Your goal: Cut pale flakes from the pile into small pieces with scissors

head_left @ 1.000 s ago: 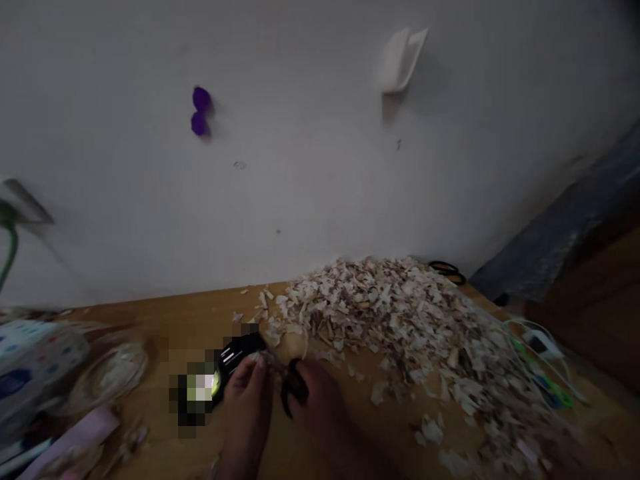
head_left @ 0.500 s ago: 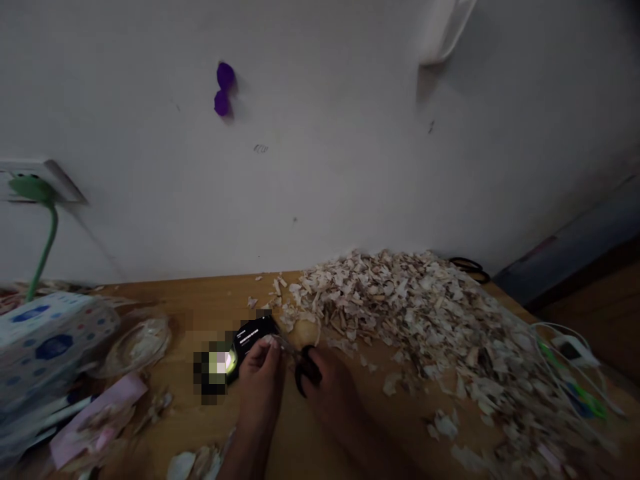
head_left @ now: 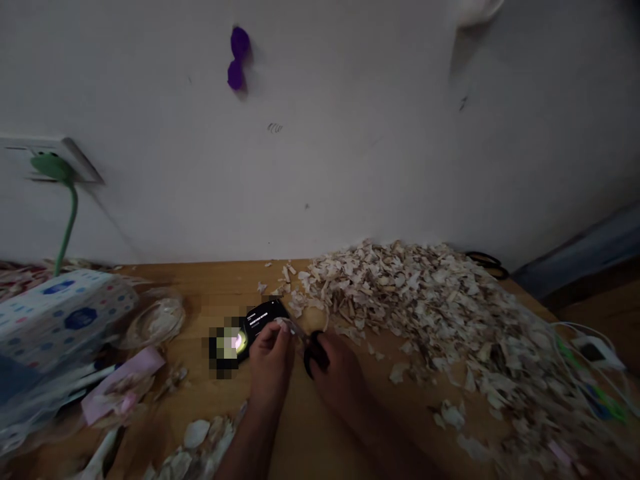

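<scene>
My right hand (head_left: 337, 370) is closed around the black handles of a pair of scissors (head_left: 314, 353), whose blades point up and left toward my other hand. Thumb and fingers of my left hand (head_left: 273, 347) pinch a small pale flake (head_left: 286, 325), close to the blade tips; its exact kind is hard to make out. Behind my left hand lies a phone (head_left: 263, 321) with a dark lit screen, partly covered by the fingers and partly blurred out. A big heap of dry, whitish, papery flakes (head_left: 400, 287) spreads over the wooden table to the right.
At the left stand a dotted tissue box (head_left: 65, 307), a clear plastic bag (head_left: 157, 320) and a pink strip (head_left: 123, 383). More flakes (head_left: 197, 433) lie near the front edge. White cables (head_left: 597, 353) run at the far right. A wall with a green plug (head_left: 53, 165) rises behind.
The whole view has shifted, so the scene sits slightly higher and farther right. Both hands keep nearly the same pose, with the scissors still at the left fingertips.
</scene>
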The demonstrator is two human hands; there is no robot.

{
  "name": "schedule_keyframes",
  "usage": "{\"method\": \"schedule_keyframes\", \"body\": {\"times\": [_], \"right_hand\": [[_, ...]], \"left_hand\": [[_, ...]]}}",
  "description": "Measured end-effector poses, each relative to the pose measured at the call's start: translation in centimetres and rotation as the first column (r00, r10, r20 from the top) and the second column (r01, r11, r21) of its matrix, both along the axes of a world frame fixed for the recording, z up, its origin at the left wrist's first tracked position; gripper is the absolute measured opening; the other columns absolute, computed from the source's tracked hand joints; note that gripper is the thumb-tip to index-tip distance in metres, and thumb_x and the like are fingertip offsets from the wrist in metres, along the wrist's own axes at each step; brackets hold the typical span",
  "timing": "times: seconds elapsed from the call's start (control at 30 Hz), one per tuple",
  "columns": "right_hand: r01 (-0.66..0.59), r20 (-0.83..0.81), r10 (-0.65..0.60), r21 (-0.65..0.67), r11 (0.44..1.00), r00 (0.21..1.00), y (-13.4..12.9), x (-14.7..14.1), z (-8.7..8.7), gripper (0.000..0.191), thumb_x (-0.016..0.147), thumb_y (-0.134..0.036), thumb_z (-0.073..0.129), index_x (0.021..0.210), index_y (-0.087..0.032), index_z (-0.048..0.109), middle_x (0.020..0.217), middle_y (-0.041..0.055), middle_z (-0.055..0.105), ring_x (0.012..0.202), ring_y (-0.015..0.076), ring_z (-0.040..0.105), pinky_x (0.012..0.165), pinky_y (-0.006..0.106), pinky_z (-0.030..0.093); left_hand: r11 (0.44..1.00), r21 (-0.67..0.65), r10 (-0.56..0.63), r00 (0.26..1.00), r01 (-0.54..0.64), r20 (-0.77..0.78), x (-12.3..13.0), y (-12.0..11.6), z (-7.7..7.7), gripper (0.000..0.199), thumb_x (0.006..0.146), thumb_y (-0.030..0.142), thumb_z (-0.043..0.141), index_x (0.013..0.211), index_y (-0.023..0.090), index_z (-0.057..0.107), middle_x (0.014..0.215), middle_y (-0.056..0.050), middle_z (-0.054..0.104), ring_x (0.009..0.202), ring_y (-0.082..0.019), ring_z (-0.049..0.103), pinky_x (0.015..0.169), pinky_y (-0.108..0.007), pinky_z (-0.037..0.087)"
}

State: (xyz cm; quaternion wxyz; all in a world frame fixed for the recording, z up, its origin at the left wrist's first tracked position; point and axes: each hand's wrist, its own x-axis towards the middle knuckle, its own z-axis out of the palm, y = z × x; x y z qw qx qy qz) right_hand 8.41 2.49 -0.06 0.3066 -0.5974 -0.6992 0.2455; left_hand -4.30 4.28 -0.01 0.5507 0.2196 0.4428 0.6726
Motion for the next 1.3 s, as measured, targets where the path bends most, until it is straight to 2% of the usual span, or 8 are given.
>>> {"method": "schedule_keyframes", "body": {"times": [0.37,0.5,0.7,0.93,1.03,1.2,1.3], "right_hand": [[-0.017,-0.017,0.017,-0.001,1.0,1.0,0.1,0.15,-0.09,0.016,0.079,-0.014,0.056,0.093,-0.02,0.062,0.09,0.0048,0.065,0.085,0.0192,0.06,0.078,0.029,0.045],[-0.009,-0.006,0.009,0.011,1.0,1.0,0.01,0.09,-0.16,0.015,0.079,-0.016,0.055,0.092,-0.019,0.062,0.09,0.0059,0.065,0.086,0.0203,0.059,0.078,0.03,0.044],[-0.013,0.008,0.013,-0.012,1.0,1.0,0.04,0.15,0.08,0.01,0.08,-0.018,0.055,0.088,-0.02,0.06,0.087,0.0054,0.065,0.083,0.0213,0.059,0.074,0.031,0.044],[-0.022,-0.012,0.021,-0.008,1.0,1.0,0.05,0.18,-0.16,0.015,0.08,-0.019,0.054,0.093,-0.02,0.06,0.092,0.0071,0.065,0.087,0.0229,0.059,0.078,0.033,0.045],[-0.021,-0.018,0.021,0.0,1.0,1.0,0.06,0.23,-0.2,0.014,0.081,-0.019,0.052,0.093,-0.02,0.06,0.091,0.0068,0.065,0.086,0.0225,0.059,0.077,0.033,0.046],[-0.022,-0.014,0.022,0.006,1.0,1.0,0.09,0.36,-0.27,0.013,0.08,-0.018,0.053,0.091,-0.02,0.06,0.091,0.0076,0.065,0.086,0.0229,0.059,0.077,0.034,0.046],[-0.013,-0.023,0.013,0.013,1.0,1.0,0.12,0.36,-0.35,0.014,0.079,-0.018,0.053,0.092,-0.02,0.06,0.092,0.0081,0.065,0.086,0.023,0.06,0.077,0.033,0.046]], "left_hand": [[1.0,0.006,0.012,0.997,-0.011,-0.079,-0.09,-0.09,0.12,0.026,0.066,0.039,0.078,0.07,0.016,0.064,0.061,0.003,0.06,0.055,-0.008,0.051,0.053,-0.018,0.039],[0.999,0.022,0.042,0.984,-0.038,-0.172,-0.09,-0.13,0.16,0.026,0.068,0.038,0.077,0.069,0.016,0.064,0.061,0.003,0.059,0.054,-0.008,0.05,0.053,-0.017,0.038],[0.999,0.049,0.012,0.964,0.001,-0.265,-0.22,-0.2,-0.04,0.025,0.074,0.04,0.071,0.072,0.017,0.063,0.064,0.002,0.059,0.057,-0.009,0.051,0.054,-0.018,0.041],[0.997,0.078,0.022,0.945,0.003,-0.327,-0.22,-0.18,-0.06,0.024,0.075,0.04,0.07,0.075,0.016,0.064,0.065,0.001,0.059,0.057,-0.009,0.051,0.053,-0.018,0.041],[0.997,0.081,0.031,0.941,-0.004,-0.338,-0.27,-0.23,-0.05,0.024,0.075,0.04,0.07,0.075,0.017,0.064,0.066,0.001,0.059,0.058,-0.01,0.051,0.054,-0.019,0.041],[0.995,0.08,-0.024,0.93,0.057,-0.366,-0.49,-0.28,-0.13,0.023,0.077,0.039,0.068,0.075,0.017,0.065,0.066,0.001,0.059,0.059,-0.01,0.052,0.055,-0.019,0.042],[0.995,0.057,-0.055,0.95,0.076,-0.308,-0.41,-0.18,-0.2,0.022,0.077,0.039,0.069,0.079,0.017,0.066,0.068,0.001,0.061,0.061,-0.01,0.053,0.058,-0.019,0.043]]}}
